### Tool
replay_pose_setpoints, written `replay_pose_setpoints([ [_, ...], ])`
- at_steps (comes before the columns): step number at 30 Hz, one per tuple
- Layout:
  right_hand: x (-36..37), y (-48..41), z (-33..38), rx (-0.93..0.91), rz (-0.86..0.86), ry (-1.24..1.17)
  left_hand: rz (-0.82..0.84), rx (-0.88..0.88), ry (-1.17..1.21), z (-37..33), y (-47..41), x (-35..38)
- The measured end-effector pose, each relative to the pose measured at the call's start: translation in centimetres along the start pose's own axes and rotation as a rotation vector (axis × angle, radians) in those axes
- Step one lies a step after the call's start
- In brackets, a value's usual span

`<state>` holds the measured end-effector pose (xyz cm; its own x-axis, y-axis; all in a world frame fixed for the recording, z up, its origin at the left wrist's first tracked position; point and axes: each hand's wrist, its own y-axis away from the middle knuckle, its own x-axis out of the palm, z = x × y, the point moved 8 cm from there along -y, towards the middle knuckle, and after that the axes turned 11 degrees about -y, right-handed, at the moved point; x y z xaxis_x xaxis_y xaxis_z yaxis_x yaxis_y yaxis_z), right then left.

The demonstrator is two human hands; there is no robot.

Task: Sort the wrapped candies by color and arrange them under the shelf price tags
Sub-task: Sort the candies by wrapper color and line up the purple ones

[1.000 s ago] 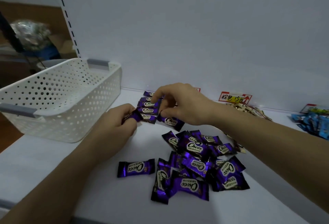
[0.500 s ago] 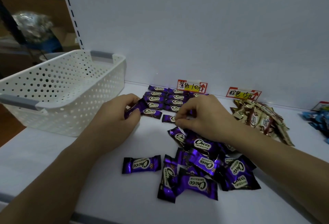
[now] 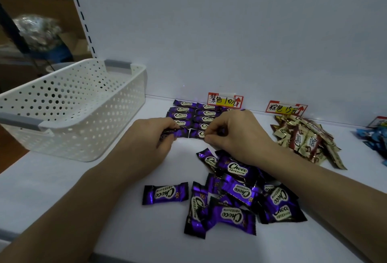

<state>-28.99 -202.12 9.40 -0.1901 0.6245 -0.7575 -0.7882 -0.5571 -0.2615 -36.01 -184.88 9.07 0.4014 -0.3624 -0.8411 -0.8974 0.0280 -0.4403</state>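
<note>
Now the left hand [image 3: 146, 139] pinches a purple candy [image 3: 178, 132] and the right hand [image 3: 232, 135] pinches a second candy [image 3: 196, 134] just beside it, in front of the tidy rows [image 3: 206, 113] under the purple price tag [image 3: 225, 100]. Lay both flat, labels up, square with those rows; the loose pile [image 3: 236, 191] waits nearer.

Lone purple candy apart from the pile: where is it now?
Head view: the lone purple candy lies on the shelf, just left of the loose purple pile, nearer the viewer than the left hand.
</note>
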Motion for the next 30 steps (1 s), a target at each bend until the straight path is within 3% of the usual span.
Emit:
replay_pose_setpoints([
  [5, -1.8, 0.6, 0.7, -0.041, -0.131, -0.135, 0.01, -0.164, 0.208, 0.8, 0.3, -0.4],
  [9, -1.6, 1.1, 2.0, -0.001, 0.066, -0.484, 0.103, -0.297, 0.736, -0.6, 0.7, 0.1],
  [14, -1.6, 2.3, 2.3, -0.029, 0.03, -0.561, 0.175, -0.263, 0.899, -3.4, 0.7, 0.4],
  [17, -2.2, 2.7, 1.3, 0.044, -0.023, -0.665, 0.15, -0.302, 0.842, -3.1, 0.7, 0.7],
  [19, -2.9, 2.8, 0.8, 0.059, -0.037, -0.699, 0.107, -0.283, 0.666, -2.3, 0.8, 0.8],
  [22, -4.7, 3.2, -0.5, 0.057, -0.088, -0.77, 0.045, 0.003, 0.237, -3.3, 1.0, 0.2],
  [25, -6.6, 3.9, -1.9, 0.013, -0.164, -0.672, 0.164, 0.285, 0.168, -5.9, 1.8, 0.9],
  [30, -7.7, 5.4, -3.3, -0.07, -0.19, -0.475, 0.412, 0.428, 0.162, -8.9, 3.6, 2.5],
])
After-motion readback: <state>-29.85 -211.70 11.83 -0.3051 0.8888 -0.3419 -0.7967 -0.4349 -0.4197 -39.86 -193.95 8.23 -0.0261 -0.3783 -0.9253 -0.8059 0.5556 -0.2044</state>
